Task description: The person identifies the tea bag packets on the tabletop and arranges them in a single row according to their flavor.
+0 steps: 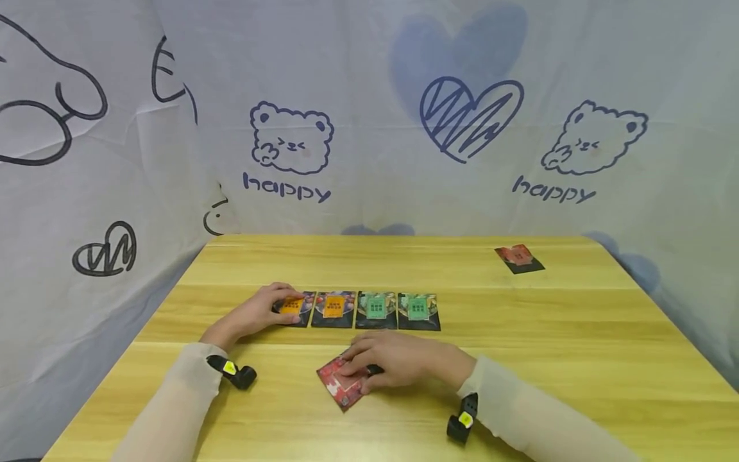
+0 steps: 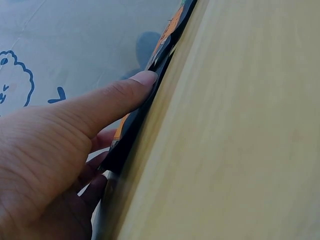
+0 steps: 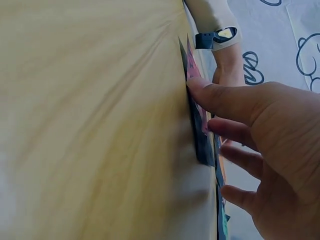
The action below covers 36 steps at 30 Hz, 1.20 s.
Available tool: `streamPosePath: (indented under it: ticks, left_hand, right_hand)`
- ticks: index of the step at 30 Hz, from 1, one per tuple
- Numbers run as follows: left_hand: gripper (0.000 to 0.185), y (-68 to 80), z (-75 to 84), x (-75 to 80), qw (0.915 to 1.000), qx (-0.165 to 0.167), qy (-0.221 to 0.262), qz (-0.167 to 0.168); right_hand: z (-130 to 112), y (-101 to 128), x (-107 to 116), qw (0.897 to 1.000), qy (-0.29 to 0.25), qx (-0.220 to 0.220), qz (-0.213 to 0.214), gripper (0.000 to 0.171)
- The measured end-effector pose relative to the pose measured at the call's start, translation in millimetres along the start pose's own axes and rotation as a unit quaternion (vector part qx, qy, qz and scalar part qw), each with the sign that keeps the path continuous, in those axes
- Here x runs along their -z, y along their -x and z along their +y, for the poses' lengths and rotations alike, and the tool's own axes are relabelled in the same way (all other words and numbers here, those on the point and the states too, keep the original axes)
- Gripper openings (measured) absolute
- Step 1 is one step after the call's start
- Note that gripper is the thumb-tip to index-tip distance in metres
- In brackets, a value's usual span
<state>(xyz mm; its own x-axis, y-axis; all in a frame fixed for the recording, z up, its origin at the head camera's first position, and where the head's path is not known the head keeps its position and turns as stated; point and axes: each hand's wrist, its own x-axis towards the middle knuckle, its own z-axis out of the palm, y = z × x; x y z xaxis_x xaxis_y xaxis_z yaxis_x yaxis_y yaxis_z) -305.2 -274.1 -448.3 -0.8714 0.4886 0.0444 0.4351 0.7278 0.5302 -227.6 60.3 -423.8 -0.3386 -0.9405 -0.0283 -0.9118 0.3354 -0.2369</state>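
The worktop [image 1: 548, 333] looks like smooth grained wood with a faint sheen, the red packet [image 1: 339, 389] and the row of packets [image 1: 365, 316] like smooth printed film, the backdrop [image 1: 369, 70] like matt, creased cloth.

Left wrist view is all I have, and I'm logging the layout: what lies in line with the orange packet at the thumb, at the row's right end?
Observer: Two green packets lie there.
Operator: What is the right hand touching?
Observer: A red packet, nearer the person than the row.
Operator: Anything farther off?
Observer: Yes, another packet, red and black, lies alone toward the far right of the table.
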Motion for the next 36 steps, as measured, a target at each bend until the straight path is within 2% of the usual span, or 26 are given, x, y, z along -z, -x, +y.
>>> streamPosePath:
  ticks: [8,25,36]
  left_hand:
    - [0.06,1.4,2.6,1.7,1.0,0.002,0.002,-0.003]
    - [0.061,2.4,3.5,0.9,0.9999,0.011,0.005,-0.004]
    - [0.06,1.4,2.9,1.4,1.0,0.006,-0.001,-0.003]
  right_hand:
    - [-2,10,2,1.0,-0.017,-0.015,-0.009,0.046]
    - [2,40,-2,0.999,0.009,-0.046,-0.003,0.048]
    - [2,61,-1,0.996,-0.016,-0.084,0.005,0.048]
